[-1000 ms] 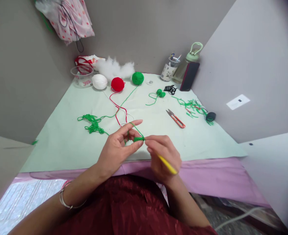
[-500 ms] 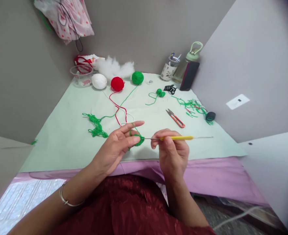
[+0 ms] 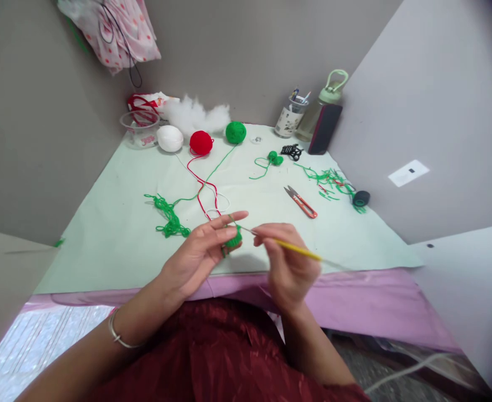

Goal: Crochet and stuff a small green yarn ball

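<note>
The left hand (image 3: 195,259) has its fingers pinched shut on a green crochet piece (image 3: 232,241), held over the worktop (image 3: 111,234), left of the scissors (image 3: 300,202) and nearer the person. The right hand (image 3: 288,265) has its fingers closed round a yellow crochet hook (image 3: 298,250), whose tip meets the piece

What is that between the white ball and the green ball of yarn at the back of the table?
A red ball of yarn sits between the white ball and the green ball, as the head view shows.
</note>
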A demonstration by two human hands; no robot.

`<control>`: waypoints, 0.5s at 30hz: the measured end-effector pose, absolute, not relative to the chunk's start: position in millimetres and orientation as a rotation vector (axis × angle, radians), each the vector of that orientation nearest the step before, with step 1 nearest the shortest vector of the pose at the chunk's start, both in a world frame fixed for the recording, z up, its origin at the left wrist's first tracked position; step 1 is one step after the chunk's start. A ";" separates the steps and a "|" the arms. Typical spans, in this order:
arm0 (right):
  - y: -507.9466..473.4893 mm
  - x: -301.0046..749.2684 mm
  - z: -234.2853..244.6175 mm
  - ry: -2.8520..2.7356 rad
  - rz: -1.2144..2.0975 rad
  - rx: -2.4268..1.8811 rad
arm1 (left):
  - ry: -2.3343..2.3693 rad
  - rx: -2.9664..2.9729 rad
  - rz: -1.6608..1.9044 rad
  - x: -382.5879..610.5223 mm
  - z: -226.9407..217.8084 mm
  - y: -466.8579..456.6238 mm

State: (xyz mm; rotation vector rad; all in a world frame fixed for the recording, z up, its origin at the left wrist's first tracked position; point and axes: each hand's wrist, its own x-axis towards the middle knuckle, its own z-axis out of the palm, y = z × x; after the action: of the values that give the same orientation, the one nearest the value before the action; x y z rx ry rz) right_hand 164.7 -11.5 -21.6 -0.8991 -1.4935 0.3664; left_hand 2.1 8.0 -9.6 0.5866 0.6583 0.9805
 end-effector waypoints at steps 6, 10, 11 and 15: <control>-3.2 164.5 -23.4 -1.284 0.820 -0.825 | 0.765 0.804 1.074 2.6 -5.7 5.6; -0.9 165.3 -26.2 -1.221 0.925 -0.798 | 0.803 0.887 1.076 2.1 -5.2 3.0; -0.3 165.9 -25.8 -1.187 0.959 -0.774 | 0.812 0.899 1.082 1.2 -5.0 2.8; -0.9 168.4 -22.0 -1.165 1.011 -0.757 | 0.821 0.946 1.094 -2.9 -4.7 2.3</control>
State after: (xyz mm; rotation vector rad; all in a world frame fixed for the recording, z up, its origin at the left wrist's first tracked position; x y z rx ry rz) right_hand 168.4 -0.9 -22.0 -0.7570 -1.1649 1.0106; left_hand -2.9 2.3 -4.7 0.9464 0.8213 1.0944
